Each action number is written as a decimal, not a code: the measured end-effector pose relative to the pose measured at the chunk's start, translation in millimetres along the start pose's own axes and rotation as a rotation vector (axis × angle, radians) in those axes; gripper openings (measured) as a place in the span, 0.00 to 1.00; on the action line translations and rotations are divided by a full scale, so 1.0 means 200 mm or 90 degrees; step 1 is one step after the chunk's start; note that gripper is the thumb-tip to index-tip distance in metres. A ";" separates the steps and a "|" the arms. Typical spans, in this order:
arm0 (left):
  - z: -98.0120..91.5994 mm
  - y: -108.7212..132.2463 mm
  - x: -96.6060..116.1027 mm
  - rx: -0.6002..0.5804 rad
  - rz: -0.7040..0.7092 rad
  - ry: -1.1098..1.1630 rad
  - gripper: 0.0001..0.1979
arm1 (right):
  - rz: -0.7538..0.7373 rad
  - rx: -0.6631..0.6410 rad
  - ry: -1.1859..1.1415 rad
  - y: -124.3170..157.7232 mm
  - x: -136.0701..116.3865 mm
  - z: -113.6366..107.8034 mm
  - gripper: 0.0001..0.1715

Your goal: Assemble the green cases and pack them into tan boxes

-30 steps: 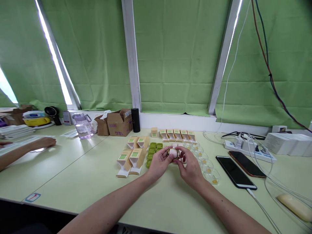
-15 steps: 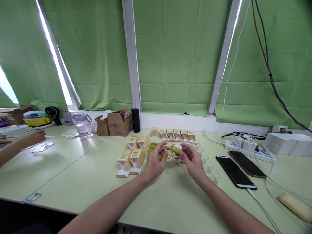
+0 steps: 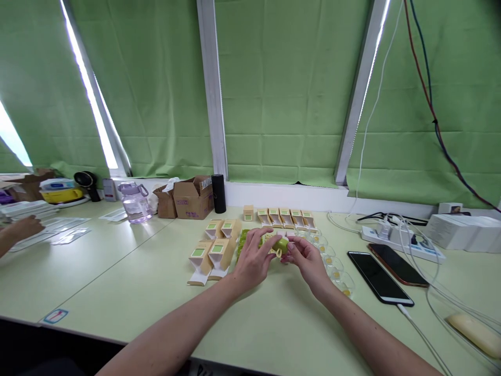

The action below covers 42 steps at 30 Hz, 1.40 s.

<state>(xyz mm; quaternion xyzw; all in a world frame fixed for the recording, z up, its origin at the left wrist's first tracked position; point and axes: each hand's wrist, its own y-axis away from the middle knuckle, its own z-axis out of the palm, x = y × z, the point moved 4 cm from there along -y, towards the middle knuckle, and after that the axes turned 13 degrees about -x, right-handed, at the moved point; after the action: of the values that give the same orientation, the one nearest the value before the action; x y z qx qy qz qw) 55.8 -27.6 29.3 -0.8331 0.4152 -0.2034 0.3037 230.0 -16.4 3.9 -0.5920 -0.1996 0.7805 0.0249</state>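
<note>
Green curtains (image 3: 279, 94) fill the upper part of the frame, split by three pale posts (image 3: 212, 89), above a pale green table (image 3: 129, 292) that spans the picture, a seam running across its left side. Near the centre of the frame we hold one small green case (image 3: 281, 244) with a short loop at its lower edge, raised in front of us. Our right hand (image 3: 307, 258) has thumb and fingers closed on its right side; our left hand (image 3: 250, 261) bends its fingers over the left side, though we cannot tell whether they clamp it. Left of centre we count four open cartons (image 3: 219, 250); behind our hands stand one small closed box (image 3: 248, 212) and a row of five more cartons (image 3: 286, 218). Clear shells (image 3: 335, 273) line up right of centre and green holders (image 3: 241, 245) sit left of our fingers, both too covered for us to count. Two phones (image 3: 379, 277) lie at the right, below one power strip (image 3: 403, 244). At the left edge we see one co-worker's hand (image 3: 27, 228).
</note>
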 end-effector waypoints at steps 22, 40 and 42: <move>0.03 0.01 -0.11 0.041 -0.148 0.266 0.23 | -0.026 0.022 0.120 0.00 -0.04 -0.05 0.35; 0.16 0.02 -0.28 0.084 -0.460 0.768 0.31 | 0.061 -0.055 0.924 0.27 -0.41 -0.46 0.08; 0.18 0.02 -0.28 0.114 -0.448 0.821 0.30 | 0.080 -0.103 0.994 0.34 -0.38 -0.51 0.10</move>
<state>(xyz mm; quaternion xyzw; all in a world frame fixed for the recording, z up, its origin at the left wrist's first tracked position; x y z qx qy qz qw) 42.3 28.8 -3.5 -0.6038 0.2014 -0.7711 -0.0172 360.4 -70.4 27.7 -0.9791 -0.1465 0.1218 0.0705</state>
